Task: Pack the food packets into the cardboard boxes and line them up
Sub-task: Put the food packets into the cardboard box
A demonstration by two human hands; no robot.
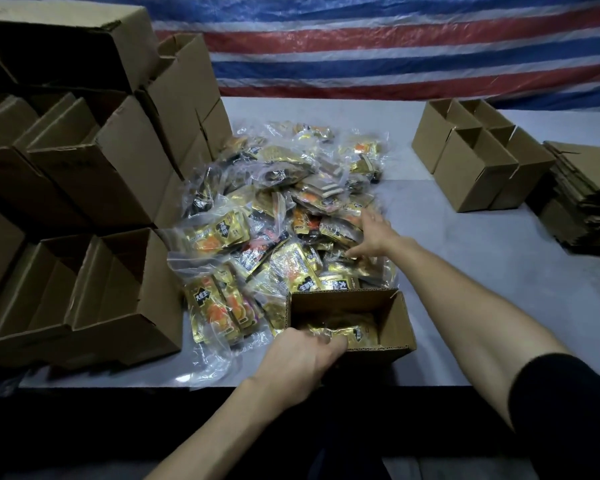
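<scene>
Left hand (302,362) grips glossy gold packet (343,332) in cardboard box (400,323); right hand (374,237) splays on crinkly pile (257,202).

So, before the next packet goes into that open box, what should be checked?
1. The open box stands upright: ok.
2. The left hand holds the gold packet inside the box: ok.
3. The right hand has a grip on a packet: not ok, fingers spread on the pile of packets.
4. Room left in the box: ok, right part looks bare.
5. Box fully on the table: ok.
</scene>
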